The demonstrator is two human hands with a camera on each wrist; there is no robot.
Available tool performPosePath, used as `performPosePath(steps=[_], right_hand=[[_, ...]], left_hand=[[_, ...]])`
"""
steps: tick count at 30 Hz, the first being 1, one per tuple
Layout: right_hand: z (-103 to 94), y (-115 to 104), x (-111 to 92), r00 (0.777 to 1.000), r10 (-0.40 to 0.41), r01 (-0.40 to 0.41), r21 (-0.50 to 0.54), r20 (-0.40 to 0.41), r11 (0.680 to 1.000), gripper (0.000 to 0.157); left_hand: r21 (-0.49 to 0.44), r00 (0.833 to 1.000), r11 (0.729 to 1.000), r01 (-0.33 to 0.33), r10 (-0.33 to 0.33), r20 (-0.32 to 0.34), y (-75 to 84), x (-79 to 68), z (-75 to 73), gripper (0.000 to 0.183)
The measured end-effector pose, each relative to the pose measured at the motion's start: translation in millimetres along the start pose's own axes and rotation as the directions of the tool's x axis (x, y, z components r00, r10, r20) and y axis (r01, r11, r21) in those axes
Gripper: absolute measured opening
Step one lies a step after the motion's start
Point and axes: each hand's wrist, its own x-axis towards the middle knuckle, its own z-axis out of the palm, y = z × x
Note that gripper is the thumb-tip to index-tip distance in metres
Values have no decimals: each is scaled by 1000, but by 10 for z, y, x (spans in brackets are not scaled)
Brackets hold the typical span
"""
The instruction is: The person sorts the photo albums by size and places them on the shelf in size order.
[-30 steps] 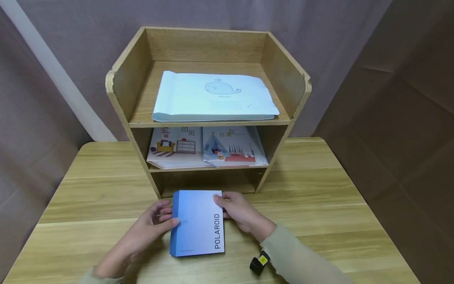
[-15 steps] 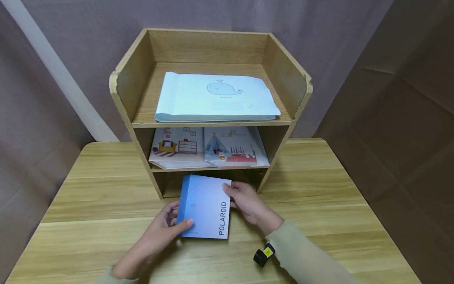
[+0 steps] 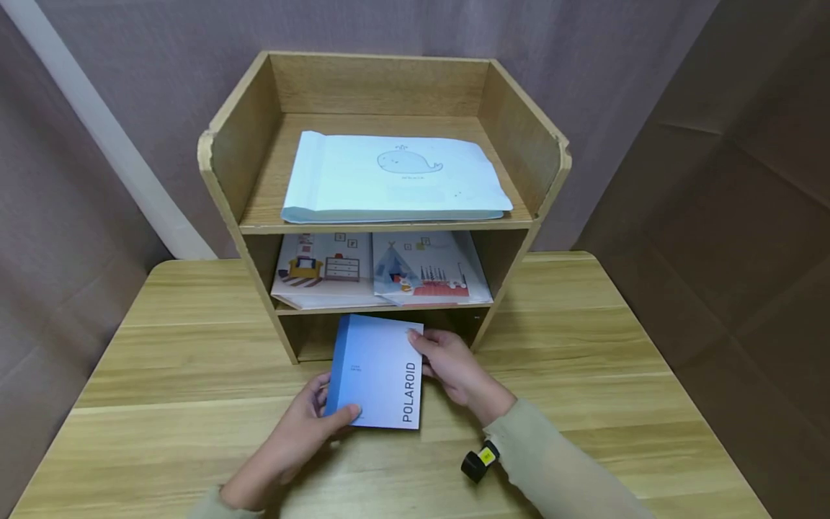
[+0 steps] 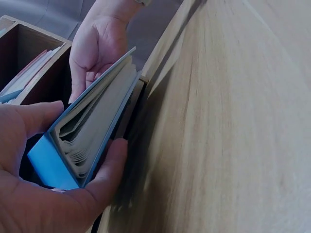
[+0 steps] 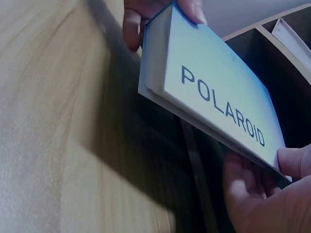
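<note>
A blue-to-white photo album (image 3: 382, 378) lettered POLAROID is held, tilted, above the table at the mouth of the shelf's lowest compartment. My left hand (image 3: 301, 429) grips its blue spine side near the lower left corner, thumb on the cover and fingers underneath. With thumb on top, my right hand (image 3: 454, 367) pinches the upper right edge. Loosely spread page edges of the album (image 4: 97, 119) show in the left wrist view. In the right wrist view the album (image 5: 218, 92) is off the tabletop, casting a shadow.
A wooden shelf (image 3: 379, 84) stands at the back of the table (image 3: 583, 404). On its top level lies a white whale-print package (image 3: 398, 176). Illustrated books (image 3: 324, 281) lie in the middle compartment. A brown surface (image 3: 746, 238) rises along the right.
Both hands have lifted the album and moved it forward and slightly right, toward the lowest compartment. The left thumb now lies lower on the cover. Movement is small over the last half second.
</note>
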Motion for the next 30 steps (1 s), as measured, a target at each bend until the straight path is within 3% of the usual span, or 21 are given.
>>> performPosePath(steps=[10,20,26,30], right_hand=[[99,5,-31,998,-63,63,-93,10,994,49],[238,61,-147,976,-130,165,-204,173,965,41],[307,94,-194,962,-113,189,-308,247,932,46],[344,110,-193,954,-92,183,-312,285,932,50]], left_hand=[[-87,996,996,-24,16,-86,35,15,22,64],[-149,991,988,-48,28,-132,61,82,-22,65],[-176,981,983,-50,16,-193,56,152,-105,66],[-193,976,981,-30,-13,-218,47,191,-162,68]])
